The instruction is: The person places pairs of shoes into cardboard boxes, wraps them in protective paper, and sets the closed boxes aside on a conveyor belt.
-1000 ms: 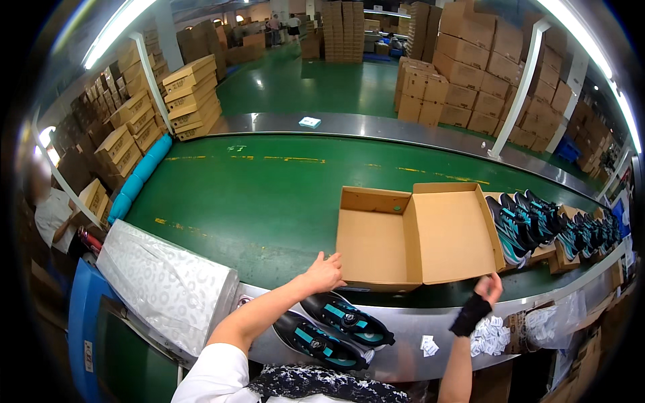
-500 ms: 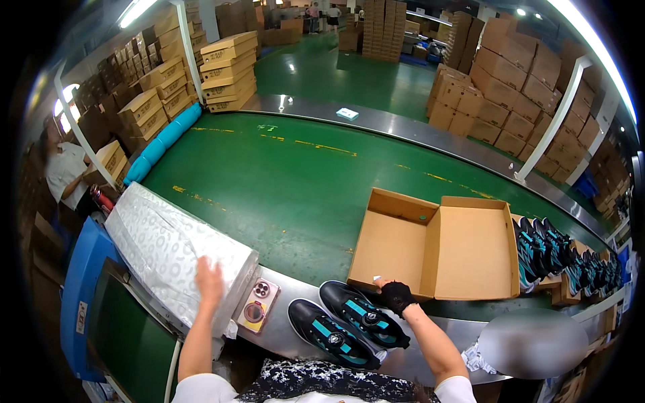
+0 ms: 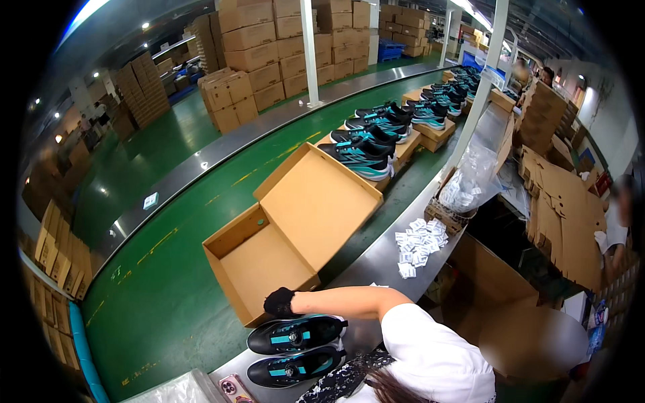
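My right hand, in a black fingerless glove, is at the near wall of an open brown shoebox. Its fingers are hidden, so I cannot see whether it grips the box or holds anything. The box's lid is folded back to the right. Just below the hand, a pair of black and teal shoes with dial fasteners lies on the metal ledge: one shoe beside the other. My left hand is out of view.
Small white sachets lie heaped on the ledge, near a plastic bag of more sachets. Shoes on boxes line the green conveyor farther along. A phone and wrapping sheets sit at lower left. Flattened cardboard is at right.
The view has swung to the right, bringing in the sachets and the row of shoes. My left hand has left the picture. The right hand is still by the box's near side.
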Motion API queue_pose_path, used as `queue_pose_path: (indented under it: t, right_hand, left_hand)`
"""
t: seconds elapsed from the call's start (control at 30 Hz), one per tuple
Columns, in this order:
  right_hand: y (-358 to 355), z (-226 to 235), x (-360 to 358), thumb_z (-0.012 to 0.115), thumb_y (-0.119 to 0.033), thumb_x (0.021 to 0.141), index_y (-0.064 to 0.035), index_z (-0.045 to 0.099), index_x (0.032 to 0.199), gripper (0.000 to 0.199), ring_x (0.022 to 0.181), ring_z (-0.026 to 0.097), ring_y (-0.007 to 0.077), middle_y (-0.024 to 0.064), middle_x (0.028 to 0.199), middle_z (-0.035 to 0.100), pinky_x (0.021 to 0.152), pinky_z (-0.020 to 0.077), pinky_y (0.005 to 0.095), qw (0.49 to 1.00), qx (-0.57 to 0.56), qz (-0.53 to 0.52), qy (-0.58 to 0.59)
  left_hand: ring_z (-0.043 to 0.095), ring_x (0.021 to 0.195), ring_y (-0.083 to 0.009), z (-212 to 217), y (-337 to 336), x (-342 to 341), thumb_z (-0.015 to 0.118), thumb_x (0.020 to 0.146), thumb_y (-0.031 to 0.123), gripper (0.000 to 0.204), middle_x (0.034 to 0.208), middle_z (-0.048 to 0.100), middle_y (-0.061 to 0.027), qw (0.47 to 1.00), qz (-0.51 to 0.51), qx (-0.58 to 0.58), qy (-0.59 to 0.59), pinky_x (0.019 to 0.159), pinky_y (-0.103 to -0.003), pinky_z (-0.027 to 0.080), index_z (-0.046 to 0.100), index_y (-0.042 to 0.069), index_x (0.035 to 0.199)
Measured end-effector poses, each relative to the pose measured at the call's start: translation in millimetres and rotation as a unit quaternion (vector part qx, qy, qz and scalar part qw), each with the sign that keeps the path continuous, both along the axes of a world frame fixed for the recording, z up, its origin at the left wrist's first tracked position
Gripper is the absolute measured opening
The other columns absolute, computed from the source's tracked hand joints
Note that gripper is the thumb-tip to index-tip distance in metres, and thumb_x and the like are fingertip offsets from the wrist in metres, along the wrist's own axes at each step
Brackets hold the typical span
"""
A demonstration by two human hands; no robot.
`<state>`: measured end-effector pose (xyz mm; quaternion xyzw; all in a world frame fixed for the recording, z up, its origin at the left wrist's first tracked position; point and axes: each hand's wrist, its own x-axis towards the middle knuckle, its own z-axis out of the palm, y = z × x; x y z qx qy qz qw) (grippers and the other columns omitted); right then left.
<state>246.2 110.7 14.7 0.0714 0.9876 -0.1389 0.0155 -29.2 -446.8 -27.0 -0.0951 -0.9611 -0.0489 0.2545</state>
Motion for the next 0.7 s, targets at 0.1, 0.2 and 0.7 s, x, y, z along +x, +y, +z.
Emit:
queue_pose_path:
  t: [0.1,0.2,0.7]
  right_hand:
    - [2.3,4.7,5.6,0.052,-0.016,0.072,-0.0042,0.064,0.078,0.018,0.076,0.062,0.0306,0.0155,0.080,0.063,0.059,0.0500,0.0398,1.000,-0.002,-0.007,-0.008]
    - [-4.4,-3.2,7.3,0.053,-0.016,0.071,-0.0060,0.066,0.077,0.017,0.075,0.063,0.0302,0.0150,0.079,0.064,0.058,0.0502,0.0408,0.998,-0.042,-0.032,0.013]
    - [42.8,72.0,-34.6,0.059,-0.013,0.079,-0.0058,0.042,0.113,0.038,0.056,0.046,0.0074,0.0015,0.065,0.048,0.054,0.0418,0.0218,0.689,-0.460,-0.208,0.520]
  left_hand:
    - [0.052,0.068,-0.0335,36.1,-12.9,-42.6,0.045,0.083,0.026,0.029,0.074,0.054,-0.0172,0.991,0.033,0.083,0.102,0.059,-0.044,0.043,0.056,-0.001,0.085]
    - [0.051,0.076,-0.0337,170.3,62.3,-16.6,0.047,0.084,0.025,0.030,0.083,0.053,-0.0208,0.980,0.004,0.139,0.139,0.068,-0.043,0.042,0.054,-0.003,0.092]
    - [0.048,0.100,-0.0212,240.6,480.9,169.7,0.049,0.087,0.012,0.034,0.108,0.048,-0.0143,0.634,-0.568,0.439,-0.286,0.087,-0.032,0.038,0.039,-0.002,0.116]
